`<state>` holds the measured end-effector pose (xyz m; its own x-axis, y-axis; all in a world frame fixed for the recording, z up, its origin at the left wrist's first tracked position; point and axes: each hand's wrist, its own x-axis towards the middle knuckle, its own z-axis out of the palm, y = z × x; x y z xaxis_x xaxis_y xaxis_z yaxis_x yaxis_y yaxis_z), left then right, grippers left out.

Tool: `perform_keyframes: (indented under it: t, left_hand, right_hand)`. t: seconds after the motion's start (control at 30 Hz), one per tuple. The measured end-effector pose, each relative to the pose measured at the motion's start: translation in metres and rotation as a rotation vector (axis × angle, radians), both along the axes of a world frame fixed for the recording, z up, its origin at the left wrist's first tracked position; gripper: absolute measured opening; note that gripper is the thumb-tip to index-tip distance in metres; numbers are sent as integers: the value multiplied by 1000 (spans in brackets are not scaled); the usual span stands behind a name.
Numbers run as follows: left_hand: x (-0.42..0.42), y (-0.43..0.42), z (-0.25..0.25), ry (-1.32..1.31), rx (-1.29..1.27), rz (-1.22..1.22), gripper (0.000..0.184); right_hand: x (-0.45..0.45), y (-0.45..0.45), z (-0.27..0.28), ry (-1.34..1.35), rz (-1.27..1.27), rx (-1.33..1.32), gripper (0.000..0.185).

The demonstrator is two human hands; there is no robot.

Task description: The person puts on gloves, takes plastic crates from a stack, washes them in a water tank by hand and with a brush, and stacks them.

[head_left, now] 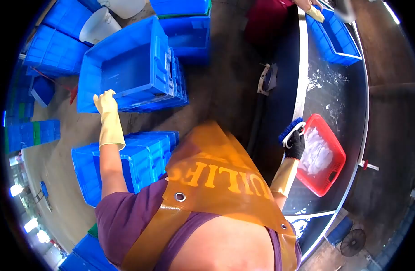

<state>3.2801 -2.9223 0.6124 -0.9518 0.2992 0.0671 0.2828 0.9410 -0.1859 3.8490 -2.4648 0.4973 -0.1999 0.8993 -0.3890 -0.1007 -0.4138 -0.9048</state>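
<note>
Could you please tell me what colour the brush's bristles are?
The bristles are blue, best seen in the head view.

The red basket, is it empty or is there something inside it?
Not empty: the red basket holds a pile of white pieces.

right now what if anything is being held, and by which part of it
The right hand holds the blue-bristled brush by its white handle; the left hand seems to grip the blue crate by its near rim.
</note>
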Motion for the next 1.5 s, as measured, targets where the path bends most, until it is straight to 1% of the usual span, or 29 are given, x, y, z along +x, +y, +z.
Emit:
perform_keyframes:
  t: [0.03, 0.1, 0.17, 0.23, 0.3, 0.33, 0.37, 0.47, 0.53, 0.57, 0.63, 0.7, 0.77, 0.83, 0.87, 0.9, 0.93, 0.97, 1.03, 1.13, 1.17, 1.27, 1.3, 1.33, 1.37, 1.4, 1.43, 1.47, 1.5]
  left_hand:
    - [-16, -10, -18, -24, 72, 26, 26]
    - [2, 10, 4, 157, -89, -96, 26]
    - [-6, 12, 8, 145, -100, -78, 26]
    - [-11, 13, 16, 73, -120, -33, 23]
    - [-14, 5, 21, 87, -102, -169, 20]
    - [-19, 1, 21, 34, -95, -184, 21]
    - [-23, 2, 20, -99, 76, -3, 21]
    - [6, 36, 58, -162, -98, 46, 27]
    - [10, 59, 74, -339, -234, 104, 45]
    - [13, 68, 75, -341, -251, 79, 45]
    - [23, 90, 76, -228, 39, -145, 60]
    - [66, 163, 113, -126, 221, -679, 61]
    - [126, 245, 131, -102, 521, -934, 56]
    - [177, 302, 123, -194, 588, -1220, 52]
    - [207, 327, 116, -382, 651, -1316, 49]
    - [230, 353, 107, -573, 675, -1413, 47]
    - [252, 374, 98, -739, 567, -1508, 45]
    - [271, 391, 93, -883, 427, -1597, 44]
    - [310, 427, 92, -1013, 172, -1921, 42]
    - [360, 424, 75, -1339, 114, -1997, 45]
    - [377, 426, 71, -1375, 51, -2065, 48]
    - [442, 422, 71, -1339, -262, -2345, 58]
    - [471, 416, 84, -1386, -385, -2352, 58]
    - [503, 405, 91, -1413, -448, -2387, 63]
    - [535, 395, 99, -1443, -514, -2419, 67]
    - [567, 384, 107, -1474, -582, -2448, 72]
    - [593, 367, 108, -1474, -621, -2558, 78]
    - [618, 342, 109, -1588, -701, -2526, 81]
    - [640, 319, 110, -1702, -781, -2483, 85]
  right_hand:
    - [4, 0, -9, -40, 10, -6, 30]
    - [-1, -11, -11, -54, -39, -15, 29]
    - [-10, -19, 1, 3, -63, 7, 28]
    - [4, -15, -8, -160, 20, -35, 31]
    - [-3, -20, 1, -265, 32, 61, 33]
    - [-7, -23, 6, -271, 18, 42, 33]
    - [-8, -30, 12, -205, -30, -22, 34]
    - [0, -44, 15, -145, -72, -71, 36]
    - [2, -47, 16, -173, -28, -90, 37]
    - [1, -49, 10, -216, -69, -38, 39]
    - [-3, -51, 8, -57, -37, -28, 42]
    - [-12, -46, 18, -287, -63, -163, 44]
    - [-24, -34, 31, -628, 37, -104, 37]
    - [-39, -25, 62, -926, 195, -68, 31]
    - [-43, -34, 71, -682, 67, 18, 29]
    - [-45, -28, 55, -882, 200, 126, 38]
    - [-43, -24, 67, -792, 225, 124, 44]
    - [-42, -33, 59, -810, 213, 247, 44]
    - [-31, -51, 78, -628, 145, 155, 44]
    - [5, -118, 91, -612, -59, 18, 48]
    - [22, -144, 86, -665, -84, -53, 49]
    - [62, -216, 105, -573, -330, -122, 49]
    - [74, -235, 114, -568, -391, -151, 49]
    - [83, -253, 124, -447, -571, -115, 50]
    - [96, -274, 129, -293, -679, -141, 51]
    - [107, -291, 134, -245, -749, -121, 51]
    - [114, -306, 139, -196, -813, -105, 51]
    - [121, -327, 148, -162, -889, -74, 50]
    - [128, -344, 144, -293, -922, 8, 52]
